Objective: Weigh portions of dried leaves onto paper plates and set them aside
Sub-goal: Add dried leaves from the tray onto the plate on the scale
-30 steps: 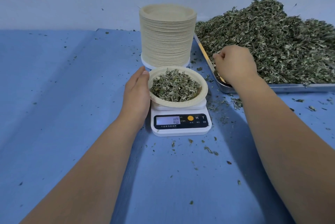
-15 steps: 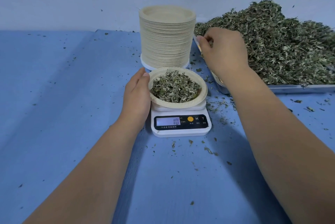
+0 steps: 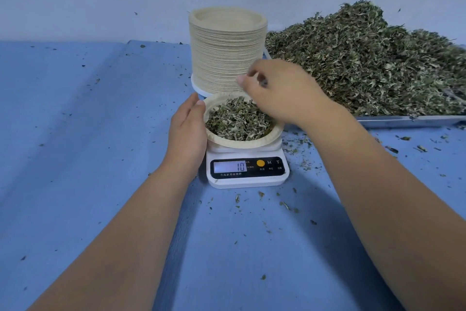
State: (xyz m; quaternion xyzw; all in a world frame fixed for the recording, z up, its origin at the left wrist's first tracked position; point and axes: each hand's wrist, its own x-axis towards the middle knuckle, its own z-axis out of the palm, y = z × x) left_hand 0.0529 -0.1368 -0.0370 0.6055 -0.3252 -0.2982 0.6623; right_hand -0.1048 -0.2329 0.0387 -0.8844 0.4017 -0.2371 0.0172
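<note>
A paper plate (image 3: 252, 143) holding a portion of dried leaves (image 3: 237, 121) sits on a small white digital scale (image 3: 248, 181) whose display reads 10. My left hand (image 3: 187, 131) lies flat against the plate's left rim, fingers straight, thumb touching the edge. Above the plate's far right side hovers my right hand (image 3: 282, 94), fingertips pinched together with a small dark bit of leaf between them. A big heap of dried leaves (image 3: 365, 63) fills the metal tray (image 3: 408, 120) at the right.
A tall stack of paper plates (image 3: 227, 51) stands just behind the scale. Leaf crumbs are scattered over the blue table cover (image 3: 88, 159), mostly around the scale and in front of the tray. A pale wall runs along the back.
My right hand left the tray's near corner, passed the plate stack and came left and down over the plate. The left hand and the reading of 10 stayed the same.
</note>
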